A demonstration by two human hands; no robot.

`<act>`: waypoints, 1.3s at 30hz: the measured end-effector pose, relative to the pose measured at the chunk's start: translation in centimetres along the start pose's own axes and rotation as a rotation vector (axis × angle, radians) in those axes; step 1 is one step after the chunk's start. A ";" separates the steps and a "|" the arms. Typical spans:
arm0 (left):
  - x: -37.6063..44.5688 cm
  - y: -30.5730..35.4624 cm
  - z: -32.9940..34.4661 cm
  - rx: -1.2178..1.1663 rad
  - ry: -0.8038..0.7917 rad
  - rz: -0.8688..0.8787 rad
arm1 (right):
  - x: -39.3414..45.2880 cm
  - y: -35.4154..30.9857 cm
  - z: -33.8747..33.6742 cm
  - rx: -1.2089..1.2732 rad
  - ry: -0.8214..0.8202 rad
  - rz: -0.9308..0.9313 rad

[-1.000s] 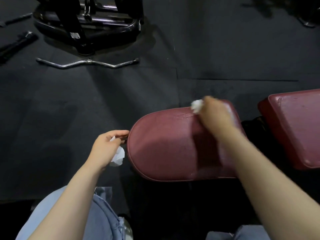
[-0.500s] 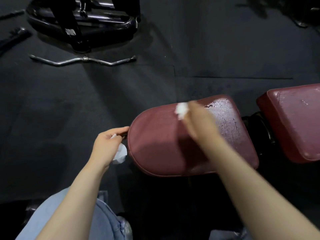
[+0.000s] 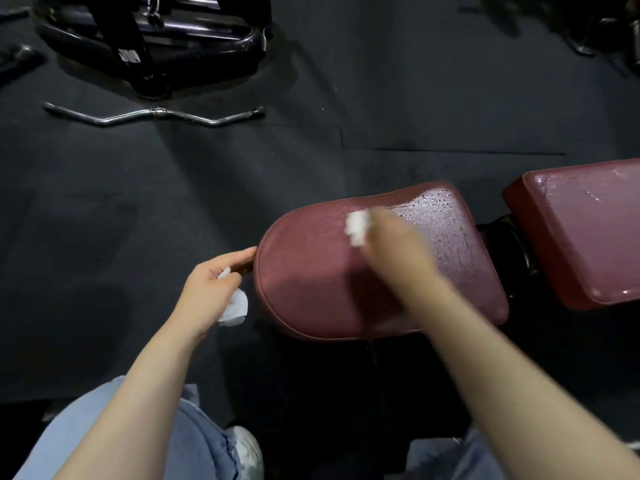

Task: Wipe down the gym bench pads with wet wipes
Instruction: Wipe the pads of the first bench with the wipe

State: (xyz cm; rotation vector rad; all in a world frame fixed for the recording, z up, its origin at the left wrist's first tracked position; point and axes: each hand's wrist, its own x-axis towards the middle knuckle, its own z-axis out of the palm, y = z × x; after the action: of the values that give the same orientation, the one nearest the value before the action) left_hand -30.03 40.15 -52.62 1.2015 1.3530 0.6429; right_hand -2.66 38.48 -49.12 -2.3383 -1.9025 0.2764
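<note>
A maroon seat pad (image 3: 311, 278) with a rounded left end lies in the middle of the view. Its far right part shines wet. My right hand (image 3: 394, 247), blurred by motion, grips a white wet wipe (image 3: 356, 225) and presses it on the top of the pad. My left hand (image 3: 211, 289) sits at the pad's left end, fingertips touching its edge, and holds a second crumpled white wipe (image 3: 235, 308). A second maroon pad (image 3: 588, 230) lies to the right, across a gap.
Dark rubber floor (image 3: 138, 209) surrounds the bench. A chrome curl bar (image 3: 156, 114) lies on the floor at the far left, in front of a black machine base (image 3: 156, 36). The black bench frame (image 3: 509, 233) shows in the gap between the pads. My jeans and a shoe (image 3: 246, 452) are below.
My right hand has swept the wipe leftward across the seat pad, from its far right part toward the middle, leaving a wet sheen behind. My left hand has stayed at the pad's end.
</note>
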 end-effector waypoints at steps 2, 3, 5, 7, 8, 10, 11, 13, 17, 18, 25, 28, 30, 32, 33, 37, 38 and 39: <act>-0.3 -0.3 -0.3 0.033 -0.026 0.003 | -0.3 8.6 -2.7 -0.086 0.176 0.306; -0.4 -0.4 -0.3 0.046 -0.024 0.016 | -1.1 11.2 -3.6 -0.066 0.212 0.468; -0.6 -0.4 0.0 0.057 -0.001 0.031 | -2.0 11.0 -3.3 -0.060 0.253 0.549; -0.6 0.0 0.2 0.056 0.023 0.039 | -2.5 6.0 -1.5 0.022 0.241 0.369; -0.5 0.2 0.3 0.052 0.040 0.040 | -2.7 2.3 -0.2 0.056 0.190 0.198; -0.5 0.2 0.5 0.046 0.077 0.038 | -3.6 -5.4 2.3 0.141 0.056 -0.176; -0.6 0.2 0.7 0.041 0.098 0.032 | -4.3 -9.2 3.0 0.132 -0.013 -0.301; -0.7 0.3 1.0 0.030 0.124 0.028 | -4.2 -10.9 3.4 0.160 0.002 -0.459; -1.0 0.4 1.0 0.045 0.075 0.038 | -2.4 0.9 -1.8 0.066 0.050 -0.036; -1.0 0.3 0.9 0.051 0.066 0.037 | -2.4 5.1 -2.8 0.031 0.146 0.158; -1.1 0.7 1.1 0.050 0.060 0.052 | -5.2 -4.5 2.9 0.126 0.242 -0.087; -1.4 0.5 1.4 0.055 0.078 0.044 | -6.1 -9.3 4.3 0.071 0.184 -0.338; -1.6 0.3 1.5 0.103 0.087 0.049 | -5.5 -5.4 2.4 0.073 0.177 -0.260; -1.8 0.0 1.5 0.163 0.082 0.055 | -5.6 2.4 -0.2 0.051 0.193 -0.003; -1.9 -0.1 1.5 0.188 0.080 0.056 | -5.8 6.5 -1.5 0.052 0.209 0.170; -2.1 -0.5 1.4 0.242 0.088 0.055 | -6.6 8.0 -0.9 0.045 0.326 0.390; -2.0 -0.5 1.5 0.250 0.092 0.057 | -7.0 4.6 -0.1 0.034 0.329 0.254; -1.8 -0.6 1.6 0.257 0.102 0.056 | -7.1 1.0 1.3 0.057 0.306 0.082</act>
State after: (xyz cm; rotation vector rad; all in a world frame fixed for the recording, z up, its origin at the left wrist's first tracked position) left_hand -29.05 37.94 -52.76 1.4320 1.5261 0.5895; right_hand -3.35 31.26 -50.16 -2.2701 -1.6382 -0.0211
